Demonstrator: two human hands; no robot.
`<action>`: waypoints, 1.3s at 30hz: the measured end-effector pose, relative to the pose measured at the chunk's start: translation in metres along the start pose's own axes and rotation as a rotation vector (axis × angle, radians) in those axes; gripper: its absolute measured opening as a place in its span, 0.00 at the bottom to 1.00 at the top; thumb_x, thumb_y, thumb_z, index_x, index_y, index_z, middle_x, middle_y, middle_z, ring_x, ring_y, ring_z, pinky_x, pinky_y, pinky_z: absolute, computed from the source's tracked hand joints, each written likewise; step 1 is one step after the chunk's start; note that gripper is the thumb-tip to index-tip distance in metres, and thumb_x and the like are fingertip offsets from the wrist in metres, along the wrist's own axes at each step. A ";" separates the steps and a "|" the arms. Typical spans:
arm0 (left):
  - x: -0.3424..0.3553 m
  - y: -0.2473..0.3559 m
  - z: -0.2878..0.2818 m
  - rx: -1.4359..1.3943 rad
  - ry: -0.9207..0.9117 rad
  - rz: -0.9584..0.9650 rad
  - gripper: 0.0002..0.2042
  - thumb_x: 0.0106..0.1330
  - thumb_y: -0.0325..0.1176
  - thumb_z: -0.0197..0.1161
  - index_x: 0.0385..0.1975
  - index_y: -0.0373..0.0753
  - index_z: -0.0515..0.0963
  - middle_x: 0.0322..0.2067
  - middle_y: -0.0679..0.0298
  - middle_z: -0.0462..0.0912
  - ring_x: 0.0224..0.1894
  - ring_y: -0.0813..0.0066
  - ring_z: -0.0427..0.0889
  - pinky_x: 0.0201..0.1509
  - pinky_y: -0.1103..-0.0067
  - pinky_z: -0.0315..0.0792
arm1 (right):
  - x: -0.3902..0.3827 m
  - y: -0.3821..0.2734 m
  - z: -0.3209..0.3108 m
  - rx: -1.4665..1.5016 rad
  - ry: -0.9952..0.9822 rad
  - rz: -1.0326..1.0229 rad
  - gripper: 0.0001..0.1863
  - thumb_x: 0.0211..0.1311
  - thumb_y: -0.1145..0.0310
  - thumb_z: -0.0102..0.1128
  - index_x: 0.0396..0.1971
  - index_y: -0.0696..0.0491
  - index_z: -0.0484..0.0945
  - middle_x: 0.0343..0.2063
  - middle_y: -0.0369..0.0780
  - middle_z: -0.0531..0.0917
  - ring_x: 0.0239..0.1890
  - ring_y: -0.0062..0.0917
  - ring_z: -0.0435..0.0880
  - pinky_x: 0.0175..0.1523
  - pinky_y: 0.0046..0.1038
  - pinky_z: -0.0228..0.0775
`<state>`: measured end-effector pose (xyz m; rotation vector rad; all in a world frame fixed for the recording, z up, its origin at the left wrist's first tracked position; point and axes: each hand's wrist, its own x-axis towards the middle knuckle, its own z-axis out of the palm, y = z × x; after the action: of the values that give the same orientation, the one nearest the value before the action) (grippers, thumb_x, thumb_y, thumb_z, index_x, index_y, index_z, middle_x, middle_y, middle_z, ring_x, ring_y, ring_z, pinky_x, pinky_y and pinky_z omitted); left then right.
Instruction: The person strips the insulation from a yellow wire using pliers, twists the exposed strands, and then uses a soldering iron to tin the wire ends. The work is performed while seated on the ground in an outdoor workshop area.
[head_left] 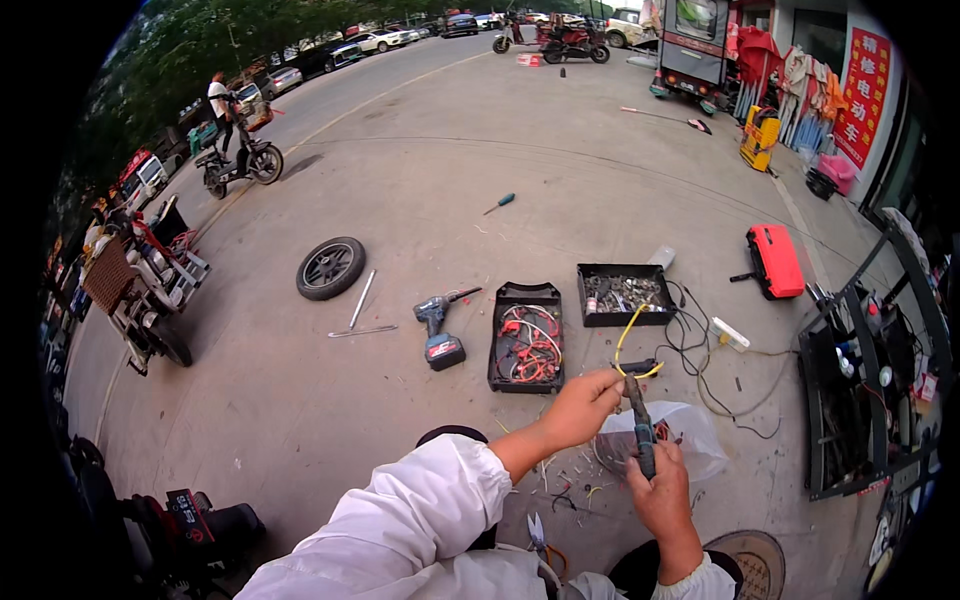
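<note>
My left hand (582,408) is closed, its fingertips pinching a yellow wire (619,346) that loops up and away from them. In my right hand (662,492) is a dark hand tool (643,425) with a teal and black grip, held upright. The tool's upper end meets the fingertips of the left hand; its exact kind is hard to make out. Just beyond lies a black cylindrical piece (640,367) on the ground. Under the tool is a clear plastic bag (700,440), partly hidden by the right hand.
Ahead stand a black case of red and white wires (494,345) and a black tray of small parts (584,318). A cordless drill (436,318), a wheel (331,268) and a screwdriver (501,203) lie farther out. Scissors (540,540) are near me; a black rack (815,430) stands right.
</note>
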<state>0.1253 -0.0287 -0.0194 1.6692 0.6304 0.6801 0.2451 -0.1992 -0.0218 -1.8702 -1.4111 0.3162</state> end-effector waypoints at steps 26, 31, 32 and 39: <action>0.003 0.029 0.005 -0.031 0.133 -0.007 0.24 0.62 0.38 0.71 0.14 0.39 0.61 0.11 0.76 0.59 0.17 0.88 0.57 0.18 0.79 0.54 | 0.000 -0.016 -0.006 -0.064 0.075 0.093 0.16 0.58 0.67 0.67 0.38 0.63 0.74 0.37 0.52 0.76 0.41 0.48 0.77 0.46 0.40 0.71; 0.000 0.019 0.016 -0.048 0.241 -0.031 0.26 0.62 0.37 0.71 0.12 0.43 0.58 0.15 0.79 0.58 0.21 0.88 0.53 0.20 0.80 0.49 | 0.000 -0.020 -0.004 -0.051 0.076 0.132 0.16 0.58 0.67 0.67 0.37 0.63 0.74 0.37 0.51 0.76 0.40 0.48 0.77 0.46 0.41 0.71; 0.000 0.016 0.017 -0.050 0.242 -0.033 0.26 0.63 0.37 0.71 0.13 0.42 0.58 0.15 0.79 0.58 0.21 0.88 0.53 0.21 0.80 0.50 | 0.001 -0.021 -0.004 -0.042 0.078 0.146 0.16 0.58 0.67 0.68 0.37 0.63 0.74 0.36 0.51 0.76 0.40 0.48 0.77 0.46 0.41 0.71; 0.002 0.009 0.019 -0.179 0.115 0.080 0.14 0.76 0.38 0.52 0.28 0.38 0.70 0.20 0.74 0.65 0.24 0.86 0.62 0.27 0.82 0.58 | 0.006 -0.004 -0.010 0.091 0.097 0.037 0.12 0.56 0.71 0.65 0.36 0.62 0.78 0.39 0.51 0.77 0.42 0.48 0.77 0.50 0.39 0.70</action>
<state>0.1413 -0.0418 -0.0136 1.5035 0.5693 0.8698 0.2502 -0.1974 -0.0107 -1.8149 -1.2780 0.2992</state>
